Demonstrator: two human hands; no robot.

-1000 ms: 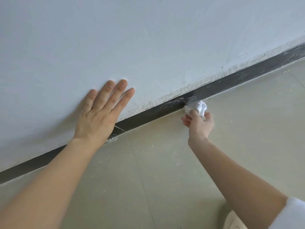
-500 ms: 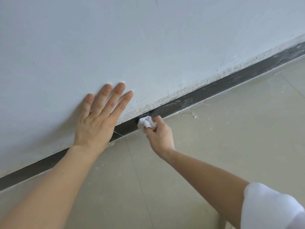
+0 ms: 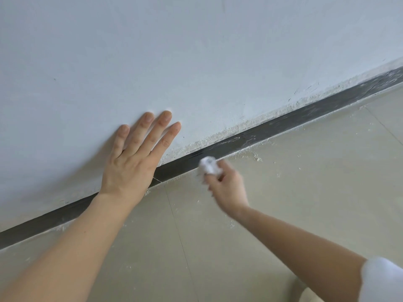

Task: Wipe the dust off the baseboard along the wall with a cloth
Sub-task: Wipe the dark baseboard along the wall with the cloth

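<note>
A dark baseboard (image 3: 290, 123) runs diagonally along the foot of the white wall (image 3: 196, 62), smeared with pale dust toward the upper right. My right hand (image 3: 226, 186) grips a small crumpled white cloth (image 3: 209, 165) at the lower edge of the baseboard, where it meets the floor; the hand is motion-blurred. My left hand (image 3: 133, 164) presses flat on the wall with straight fingers, its heel just above the baseboard.
Beige floor tiles (image 3: 283, 203) with thin grout lines lie below the baseboard, sprinkled with white plaster crumbs near the wall. A rough plaster edge (image 3: 239, 128) tops the baseboard. A white sleeve (image 3: 379, 280) shows at bottom right.
My right hand swept the cloth leftward along the baseboard to near my left hand, then shifted slightly back right. My left hand stayed planted on the wall.
</note>
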